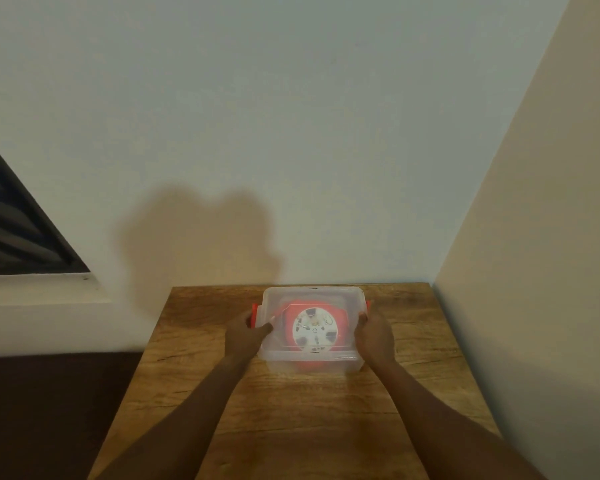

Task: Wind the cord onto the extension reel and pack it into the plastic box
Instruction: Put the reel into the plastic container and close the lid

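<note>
A clear plastic box (312, 358) with its clear lid on stands at the far middle of the wooden table (291, 410). Through the lid I see the red extension reel (340, 320) with its white round face, lying flat inside. The box has red latches on its two short sides. My left hand (245, 336) grips the left side, thumb on the lid and fingers curled at the left red latch (254, 315). My right hand (374, 336) grips the right side, fingers curled at the right red latch (368, 304). No loose cord shows outside the box.
The table stands in a corner: a pale wall runs along its far edge and a cream wall (534, 271) along its right side. A dark window with a sill (32, 282) is at the left. The table's left edge drops to a dark floor.
</note>
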Demonstrator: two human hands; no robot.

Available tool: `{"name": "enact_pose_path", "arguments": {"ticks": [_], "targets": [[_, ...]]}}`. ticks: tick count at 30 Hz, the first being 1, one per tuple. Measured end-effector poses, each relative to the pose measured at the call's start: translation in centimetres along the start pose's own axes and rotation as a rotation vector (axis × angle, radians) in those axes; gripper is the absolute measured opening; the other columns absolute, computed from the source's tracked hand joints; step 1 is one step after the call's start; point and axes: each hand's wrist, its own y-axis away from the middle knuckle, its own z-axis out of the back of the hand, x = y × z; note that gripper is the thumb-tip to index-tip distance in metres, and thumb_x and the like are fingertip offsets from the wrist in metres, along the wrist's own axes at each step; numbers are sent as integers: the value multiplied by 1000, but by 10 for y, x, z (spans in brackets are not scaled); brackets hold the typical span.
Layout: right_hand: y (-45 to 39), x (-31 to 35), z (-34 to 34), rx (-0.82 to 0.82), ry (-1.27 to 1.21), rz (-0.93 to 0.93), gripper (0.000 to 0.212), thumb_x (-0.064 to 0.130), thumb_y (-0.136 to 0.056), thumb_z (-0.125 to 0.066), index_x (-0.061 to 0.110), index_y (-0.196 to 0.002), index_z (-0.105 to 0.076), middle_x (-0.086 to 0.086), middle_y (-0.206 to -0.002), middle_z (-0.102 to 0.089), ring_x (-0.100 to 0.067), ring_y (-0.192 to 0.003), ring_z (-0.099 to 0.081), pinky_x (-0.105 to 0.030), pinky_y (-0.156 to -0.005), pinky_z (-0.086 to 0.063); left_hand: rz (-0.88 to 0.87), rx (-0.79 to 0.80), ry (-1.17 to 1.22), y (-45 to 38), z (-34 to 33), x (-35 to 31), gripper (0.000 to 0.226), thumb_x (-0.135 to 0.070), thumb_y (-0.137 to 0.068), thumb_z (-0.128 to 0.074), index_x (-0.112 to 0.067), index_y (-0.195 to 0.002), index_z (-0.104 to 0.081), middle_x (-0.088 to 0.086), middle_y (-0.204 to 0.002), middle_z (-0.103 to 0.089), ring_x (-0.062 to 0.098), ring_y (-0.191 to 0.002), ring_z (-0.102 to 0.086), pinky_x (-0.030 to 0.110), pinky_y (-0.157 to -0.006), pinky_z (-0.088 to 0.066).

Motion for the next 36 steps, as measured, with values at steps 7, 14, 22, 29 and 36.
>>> {"name": "enact_pose_path", "arguments": {"ticks": [7,14,22,29,36], "targets": [[2,-2,1,21,9,29,41,25,-105,-43,13,-144,-46,-10,-133,-60,-32,-114,-62,-47,-90,-54,40,79,102,5,-2,5,37,-21,-100,-68,-13,-136,-62,12,-122,-72,34,-107,-73,58,-91,-62],[3,-4,1,18,-3,50,35,24,-105,-43,13,-137,-50,-10,-125,-64,-28,-105,-65,-45,-86,-58,-117,-30,-160,13,-9,5,30,-25,-107,-56,-8,-129,-65,14,-110,-74,31,-92,-74,49,-82,-66],[5,-3,4,21,-39,59,34,24,-105,-43,12,-135,-53,-9,-121,-66,-27,-103,-66,-43,-84,-58,-193,-90,-312,21,-16,-1,31,-20,-110,-49,-5,-133,-63,15,-114,-73,32,-95,-74,48,-83,-66],[16,-12,9,147,-447,-133,38,27,-98,-56,22,-136,-52,-2,-117,-65,-19,-92,-67,-30,-65,-59,-68,4,-31,19,-18,2,31,-24,-110,-48,-10,-134,-60,15,-115,-72,33,-98,-74,54,-84,-65],[-13,-22,35,120,-624,-241,30,18,-97,-57,21,-126,-63,-4,-106,-71,-25,-91,-70,-47,-75,-61,2,147,122,7,-42,-30,24,-14,-103,-57,-16,-126,-64,6,-105,-74,23,-89,-74,28,-58,-61]]}}
